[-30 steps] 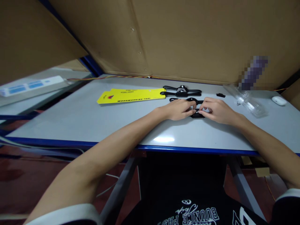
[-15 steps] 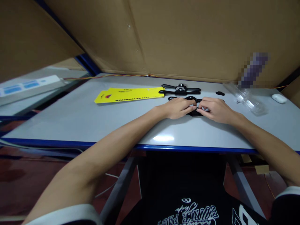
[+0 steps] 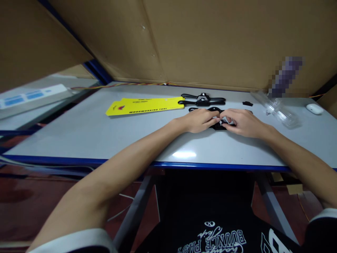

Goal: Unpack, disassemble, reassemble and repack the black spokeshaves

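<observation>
Black tool (image 3: 217,125), mostly hidden, is pinched in the grip of left hand (image 3: 200,120) and right hand (image 3: 243,122).

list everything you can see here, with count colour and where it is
black metal two-handled tool: 1, black, on the table under both hands
second black two-handled tool: 1, black, just behind the hands, beside the yellow card
yellow printed packaging card: 1, yellow, left of the tools
small black part: 1, black, right of the second tool
clear plastic blister shell: 1, transparent, far right
small white oval case: 1, white, right edge
grey table with blue edge: 1
brown cardboard panels: behind and left of the table
left hand: 1, fingers on the tool
right hand: 1, fingers on the tool
</observation>
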Demonstrator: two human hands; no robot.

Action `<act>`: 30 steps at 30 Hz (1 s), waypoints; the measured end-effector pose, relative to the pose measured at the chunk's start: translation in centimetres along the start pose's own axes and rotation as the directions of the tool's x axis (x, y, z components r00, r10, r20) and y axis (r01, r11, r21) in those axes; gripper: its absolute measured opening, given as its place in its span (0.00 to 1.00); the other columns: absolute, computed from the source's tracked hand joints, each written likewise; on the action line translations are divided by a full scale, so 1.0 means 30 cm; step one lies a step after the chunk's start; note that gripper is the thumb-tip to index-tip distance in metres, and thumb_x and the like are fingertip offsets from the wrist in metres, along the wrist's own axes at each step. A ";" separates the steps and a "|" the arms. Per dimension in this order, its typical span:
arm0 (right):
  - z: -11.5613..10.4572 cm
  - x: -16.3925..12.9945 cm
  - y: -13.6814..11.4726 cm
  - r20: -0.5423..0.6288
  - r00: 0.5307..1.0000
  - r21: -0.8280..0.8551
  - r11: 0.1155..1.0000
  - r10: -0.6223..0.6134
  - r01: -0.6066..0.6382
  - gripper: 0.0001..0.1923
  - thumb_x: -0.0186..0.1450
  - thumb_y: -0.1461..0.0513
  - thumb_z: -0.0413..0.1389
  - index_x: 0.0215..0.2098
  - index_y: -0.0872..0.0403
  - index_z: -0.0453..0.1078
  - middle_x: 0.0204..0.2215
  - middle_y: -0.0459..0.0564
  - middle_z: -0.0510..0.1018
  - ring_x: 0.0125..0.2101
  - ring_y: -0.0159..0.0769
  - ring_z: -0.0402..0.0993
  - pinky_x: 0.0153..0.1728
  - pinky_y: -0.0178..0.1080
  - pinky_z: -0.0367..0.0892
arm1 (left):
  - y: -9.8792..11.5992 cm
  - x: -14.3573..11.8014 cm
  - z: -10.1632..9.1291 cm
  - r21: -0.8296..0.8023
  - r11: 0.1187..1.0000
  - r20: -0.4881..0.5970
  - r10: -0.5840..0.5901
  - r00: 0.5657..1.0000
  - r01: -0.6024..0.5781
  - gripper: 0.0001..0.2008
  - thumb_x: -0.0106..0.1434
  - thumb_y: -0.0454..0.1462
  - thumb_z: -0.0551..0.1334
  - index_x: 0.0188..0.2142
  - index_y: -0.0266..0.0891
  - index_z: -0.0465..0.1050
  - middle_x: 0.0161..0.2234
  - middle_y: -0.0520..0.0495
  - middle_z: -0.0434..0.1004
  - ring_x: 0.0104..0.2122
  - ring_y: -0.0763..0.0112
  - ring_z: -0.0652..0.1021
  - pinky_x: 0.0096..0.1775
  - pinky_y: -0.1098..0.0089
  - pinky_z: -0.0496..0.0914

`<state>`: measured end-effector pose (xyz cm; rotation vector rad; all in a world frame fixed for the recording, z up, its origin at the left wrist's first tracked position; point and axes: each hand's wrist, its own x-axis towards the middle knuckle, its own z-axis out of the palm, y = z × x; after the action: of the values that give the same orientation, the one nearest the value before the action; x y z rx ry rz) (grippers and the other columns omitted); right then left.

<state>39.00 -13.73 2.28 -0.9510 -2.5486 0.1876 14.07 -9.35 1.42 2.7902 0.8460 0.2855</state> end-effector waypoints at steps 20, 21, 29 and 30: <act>0.010 0.003 0.021 -0.009 0.999 -0.033 0.999 0.030 -0.031 0.09 0.75 0.56 0.57 0.39 0.51 0.75 0.30 0.47 0.75 0.30 0.36 0.67 0.34 0.40 0.56 | 0.008 -0.006 -0.010 -0.016 1.000 0.019 -0.005 1.000 0.005 0.27 0.81 0.55 0.45 0.50 0.40 0.75 0.35 0.43 0.80 0.33 0.58 0.77 0.37 0.64 0.65; 0.010 0.003 0.022 -0.007 1.000 -0.036 0.999 0.031 -0.031 0.10 0.75 0.56 0.57 0.38 0.51 0.75 0.30 0.47 0.75 0.30 0.36 0.67 0.34 0.40 0.56 | 0.007 -0.006 -0.009 -0.016 1.000 0.016 -0.002 1.000 0.002 0.28 0.81 0.55 0.45 0.50 0.39 0.75 0.34 0.43 0.80 0.33 0.58 0.77 0.37 0.64 0.65; 0.000 0.003 0.009 0.006 0.999 -0.020 0.999 0.038 -0.038 0.09 0.73 0.57 0.57 0.36 0.52 0.73 0.28 0.46 0.73 0.28 0.35 0.64 0.34 0.41 0.55 | 0.008 -0.003 -0.008 -0.014 1.000 0.011 0.004 1.000 -0.004 0.27 0.80 0.54 0.46 0.50 0.39 0.75 0.34 0.43 0.80 0.33 0.58 0.77 0.35 0.64 0.63; -0.003 0.002 0.006 0.011 0.999 -0.011 0.999 0.030 -0.030 0.09 0.72 0.57 0.58 0.35 0.51 0.73 0.28 0.45 0.73 0.28 0.35 0.64 0.33 0.41 0.55 | 0.008 -0.002 -0.008 -0.016 1.000 0.009 0.001 1.000 -0.001 0.27 0.80 0.54 0.46 0.49 0.39 0.75 0.34 0.43 0.80 0.33 0.58 0.78 0.35 0.64 0.63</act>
<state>39.10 -13.55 2.34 -0.9958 -2.5492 0.1883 14.08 -9.55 1.70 2.7754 0.8369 0.2777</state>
